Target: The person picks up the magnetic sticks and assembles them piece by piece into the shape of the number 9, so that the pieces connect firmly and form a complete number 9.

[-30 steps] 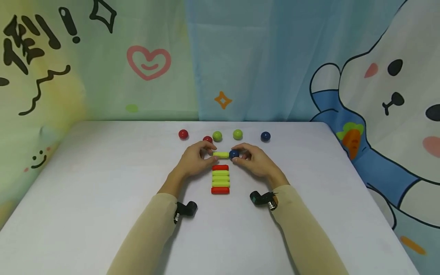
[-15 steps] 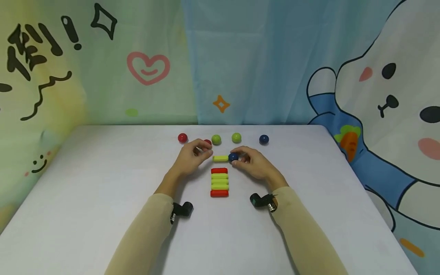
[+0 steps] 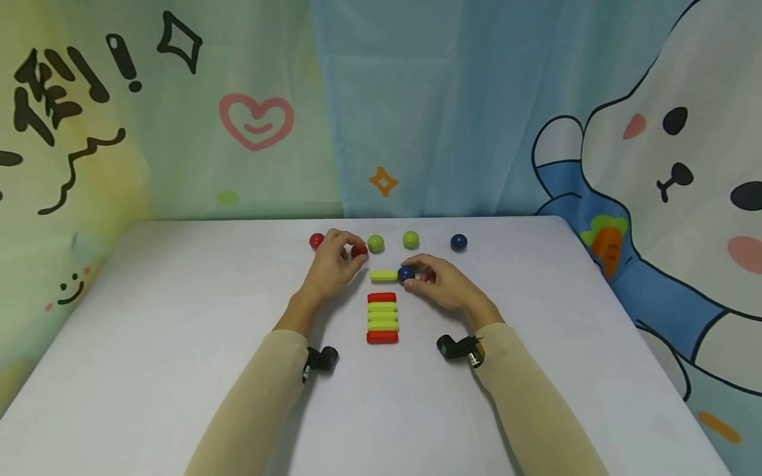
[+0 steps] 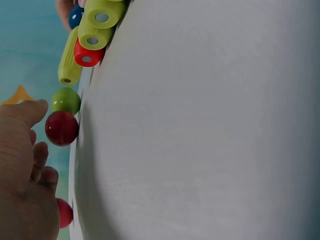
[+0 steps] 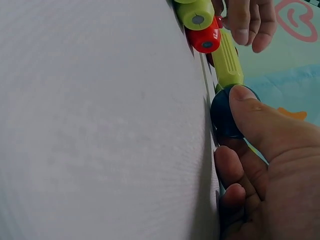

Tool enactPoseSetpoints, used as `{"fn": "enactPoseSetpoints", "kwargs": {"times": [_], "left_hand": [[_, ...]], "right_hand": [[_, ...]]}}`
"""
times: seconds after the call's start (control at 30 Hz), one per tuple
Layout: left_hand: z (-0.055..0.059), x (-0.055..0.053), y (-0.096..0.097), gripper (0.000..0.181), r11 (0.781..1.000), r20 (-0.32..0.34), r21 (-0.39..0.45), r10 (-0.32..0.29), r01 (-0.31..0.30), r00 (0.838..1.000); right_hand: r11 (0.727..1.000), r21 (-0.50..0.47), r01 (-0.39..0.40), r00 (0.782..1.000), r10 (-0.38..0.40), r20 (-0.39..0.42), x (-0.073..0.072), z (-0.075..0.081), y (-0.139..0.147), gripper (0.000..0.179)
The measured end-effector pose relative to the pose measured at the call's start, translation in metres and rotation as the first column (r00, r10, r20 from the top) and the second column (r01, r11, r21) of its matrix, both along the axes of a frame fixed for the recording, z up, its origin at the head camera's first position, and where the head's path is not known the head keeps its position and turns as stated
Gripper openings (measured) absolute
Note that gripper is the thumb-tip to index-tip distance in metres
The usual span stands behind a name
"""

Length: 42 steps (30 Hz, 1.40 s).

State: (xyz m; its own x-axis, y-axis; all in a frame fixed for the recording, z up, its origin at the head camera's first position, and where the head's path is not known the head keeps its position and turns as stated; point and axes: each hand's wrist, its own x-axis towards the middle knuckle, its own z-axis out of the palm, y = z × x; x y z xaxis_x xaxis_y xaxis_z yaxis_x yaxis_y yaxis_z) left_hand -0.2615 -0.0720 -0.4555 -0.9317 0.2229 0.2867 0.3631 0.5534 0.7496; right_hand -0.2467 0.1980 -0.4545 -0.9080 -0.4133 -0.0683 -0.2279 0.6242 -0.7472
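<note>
My right hand (image 3: 437, 281) pinches a dark blue ball (image 3: 407, 275) between thumb and fingers. Against that ball lies one end of a yellow-green magnetic stick (image 3: 383, 276). Around a red ball (image 3: 360, 251), my left hand (image 3: 333, 268) is spread with thumb and fingers bent. In the left wrist view a small gap shows between the thumb tip (image 4: 41, 106) and this red ball (image 4: 62, 128). Closer to me, yellow-green sticks (image 3: 383, 317) lie side by side between two red sticks (image 3: 382, 337); metal discs show in their ends in the wrist views.
Toward the far edge of the white table (image 3: 178, 370) sit another red ball (image 3: 316, 240), two green balls (image 3: 376, 243) and a second dark blue ball (image 3: 458, 242). A printed curtain (image 3: 417, 119) hangs behind the table.
My left hand has left the yellow-green stick's end and moved away and left to the red ball. The right hand keeps its grip on the blue ball. The view has tilted slightly.
</note>
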Motion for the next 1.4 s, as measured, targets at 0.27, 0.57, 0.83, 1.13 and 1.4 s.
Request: {"fn": "enactPoseSetpoints", "kwargs": {"times": [0.27, 0.57, 0.83, 1.13, 1.4], "left_hand": [[0.0004, -0.001, 0.0004, 0.032, 0.995, 0.022, -0.093, 0.034, -0.032, 0.999], [-0.002, 0.0005, 0.0013, 0.042, 0.995, 0.073, -0.101, 0.02, -0.013, 0.997], [-0.0045, 0.0008, 0.0026, 0.043, 0.993, 0.076, -0.122, 0.006, 0.003, 0.997], [-0.0042, -0.0006, 0.0039, 0.034, 0.994, 0.11, -0.113, 0.01, 0.002, 0.994], [0.0015, 0.001, -0.0014, 0.033, 0.991, 0.148, -0.131, 0.003, 0.016, 0.989]], "right_hand": [[1.0, 0.001, 0.002, 1.0, -0.002, -0.009, 0.0012, -0.0009, -0.0015, 0.04], [1.0, -0.016, 0.003, 1.0, -0.004, -0.025, 0.0007, -0.0026, 0.0002, 0.039], [1.0, -0.021, 0.011, 1.0, -0.011, -0.001, 0.0006, -0.0038, 0.0017, 0.039], [1.0, -0.014, 0.016, 1.0, -0.016, 0.0, 0.0004, -0.0017, 0.0027, 0.039], [1.0, -0.001, 0.025, 1.0, -0.025, 0.01, 0.0012, 0.0003, 0.0003, 0.039]]}}
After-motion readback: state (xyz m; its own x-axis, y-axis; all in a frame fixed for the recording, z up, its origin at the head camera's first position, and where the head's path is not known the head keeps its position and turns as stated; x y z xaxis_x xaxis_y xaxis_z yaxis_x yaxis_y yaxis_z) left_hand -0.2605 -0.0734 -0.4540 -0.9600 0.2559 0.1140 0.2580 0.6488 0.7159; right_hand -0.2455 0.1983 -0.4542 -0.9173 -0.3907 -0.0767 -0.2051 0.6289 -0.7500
